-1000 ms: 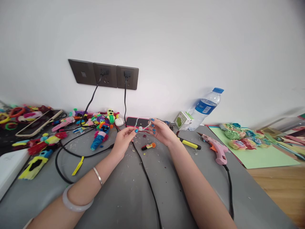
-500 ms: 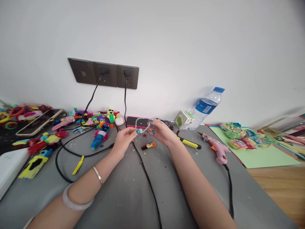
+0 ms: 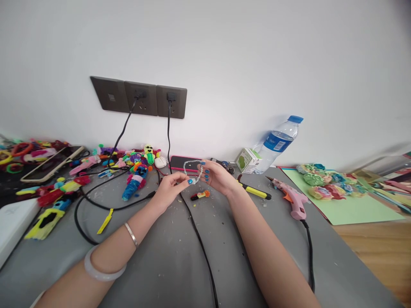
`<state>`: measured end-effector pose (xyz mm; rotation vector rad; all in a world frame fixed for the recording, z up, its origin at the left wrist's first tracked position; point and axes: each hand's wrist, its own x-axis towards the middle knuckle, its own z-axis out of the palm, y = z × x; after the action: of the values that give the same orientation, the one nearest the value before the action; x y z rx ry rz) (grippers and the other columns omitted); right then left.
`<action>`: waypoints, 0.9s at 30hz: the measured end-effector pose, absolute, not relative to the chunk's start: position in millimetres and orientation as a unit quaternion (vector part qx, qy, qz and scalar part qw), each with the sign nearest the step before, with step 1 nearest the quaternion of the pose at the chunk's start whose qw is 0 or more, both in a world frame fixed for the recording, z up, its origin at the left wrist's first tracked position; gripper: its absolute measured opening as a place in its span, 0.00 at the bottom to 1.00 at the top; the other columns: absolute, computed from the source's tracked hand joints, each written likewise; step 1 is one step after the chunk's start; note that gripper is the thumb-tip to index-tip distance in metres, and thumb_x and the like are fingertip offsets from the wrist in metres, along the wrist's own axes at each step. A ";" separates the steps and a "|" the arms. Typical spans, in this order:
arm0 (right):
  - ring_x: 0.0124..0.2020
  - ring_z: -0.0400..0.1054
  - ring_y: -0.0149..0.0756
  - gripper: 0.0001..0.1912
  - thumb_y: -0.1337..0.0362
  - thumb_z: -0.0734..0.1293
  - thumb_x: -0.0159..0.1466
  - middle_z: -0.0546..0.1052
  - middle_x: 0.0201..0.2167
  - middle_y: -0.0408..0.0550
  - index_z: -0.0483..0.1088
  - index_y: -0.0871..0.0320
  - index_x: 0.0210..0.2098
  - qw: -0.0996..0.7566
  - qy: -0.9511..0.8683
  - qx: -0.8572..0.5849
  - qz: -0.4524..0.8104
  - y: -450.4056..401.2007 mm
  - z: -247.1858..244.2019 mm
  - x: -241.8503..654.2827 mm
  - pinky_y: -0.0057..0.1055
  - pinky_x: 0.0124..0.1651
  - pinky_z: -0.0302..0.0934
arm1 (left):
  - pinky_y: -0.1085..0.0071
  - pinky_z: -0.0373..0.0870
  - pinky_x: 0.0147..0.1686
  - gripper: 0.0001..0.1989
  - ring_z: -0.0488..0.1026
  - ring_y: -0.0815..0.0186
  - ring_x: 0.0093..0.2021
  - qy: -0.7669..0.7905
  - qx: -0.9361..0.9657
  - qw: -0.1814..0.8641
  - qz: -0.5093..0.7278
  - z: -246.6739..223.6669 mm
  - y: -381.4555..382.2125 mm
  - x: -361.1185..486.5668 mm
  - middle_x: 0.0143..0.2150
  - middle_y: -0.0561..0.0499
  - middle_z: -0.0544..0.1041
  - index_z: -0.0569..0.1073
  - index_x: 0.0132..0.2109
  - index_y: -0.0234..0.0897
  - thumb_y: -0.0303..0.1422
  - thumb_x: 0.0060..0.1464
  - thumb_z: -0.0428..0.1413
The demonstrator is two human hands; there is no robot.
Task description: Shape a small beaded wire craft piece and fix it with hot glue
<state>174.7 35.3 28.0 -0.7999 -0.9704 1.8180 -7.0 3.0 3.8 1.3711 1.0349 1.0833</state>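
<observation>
A clear beaded loop, like a bracelet, is held up between both hands above the grey table. My left hand pinches its lower edge between thumb and fingers. On the loop's right side, my right hand grips it with thumb and fingertips. Just below the hands lies a small figure of black, red, yellow and orange. Behind the loop, a dark phone with a pink edge rests near the wall.
Colourful fuzzy crafts and another phone fill the left. A black cable crosses the grey table. To the right are a yellow-handled tool, a small box, a bottle, a pink glue gun and green paper.
The loop now looks rounder and more open between my hands. My left fingertips have shifted slightly right and down along it, and my right hand has barely moved.
</observation>
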 end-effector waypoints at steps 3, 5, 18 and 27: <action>0.21 0.48 0.25 0.18 0.64 0.74 0.51 0.54 0.21 0.36 0.57 0.56 0.23 0.443 -0.391 -0.330 0.736 34.1 29.3 173.5 0.26 0.24 0.45 | 0.70 0.62 0.35 0.10 0.67 0.66 0.33 0.419 0.595 0.526 0.441 4.5 3.7 -7.4 0.30 0.51 0.74 0.75 0.30 0.35 0.39 0.48 0.61; 0.21 0.47 0.25 0.18 0.64 0.74 0.51 0.54 0.20 0.35 0.57 0.56 0.23 0.442 -0.391 -0.332 0.736 33.7 29.5 173.1 0.26 0.24 0.45 | 0.70 0.63 0.36 0.10 0.67 0.65 0.33 0.415 0.609 0.520 0.433 6.1 3.7 -7.6 0.30 0.51 0.74 0.75 0.30 0.36 0.39 0.48 0.61; 0.21 0.47 0.26 0.19 0.63 0.74 0.48 0.55 0.19 0.35 0.57 0.56 0.23 0.430 -0.395 -0.359 0.728 32.1 29.3 169.8 0.26 0.24 0.44 | 0.70 0.63 0.36 0.12 0.67 0.66 0.32 0.416 0.633 0.517 0.399 7.3 3.9 -7.8 0.30 0.51 0.73 0.74 0.29 0.35 0.40 0.48 0.61; 0.21 0.48 0.25 0.19 0.63 0.74 0.51 0.57 0.19 0.35 0.57 0.56 0.22 0.414 -0.423 -0.337 0.733 31.3 28.8 169.0 0.27 0.25 0.44 | 0.71 0.62 0.33 0.12 0.66 0.67 0.30 0.418 0.640 0.521 0.379 8.8 3.4 -8.2 0.29 0.52 0.73 0.74 0.29 0.35 0.41 0.48 0.60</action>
<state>169.0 31.3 28.8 -0.8468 -1.0621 1.8417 -8.2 3.4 8.8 1.5346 1.0029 0.9076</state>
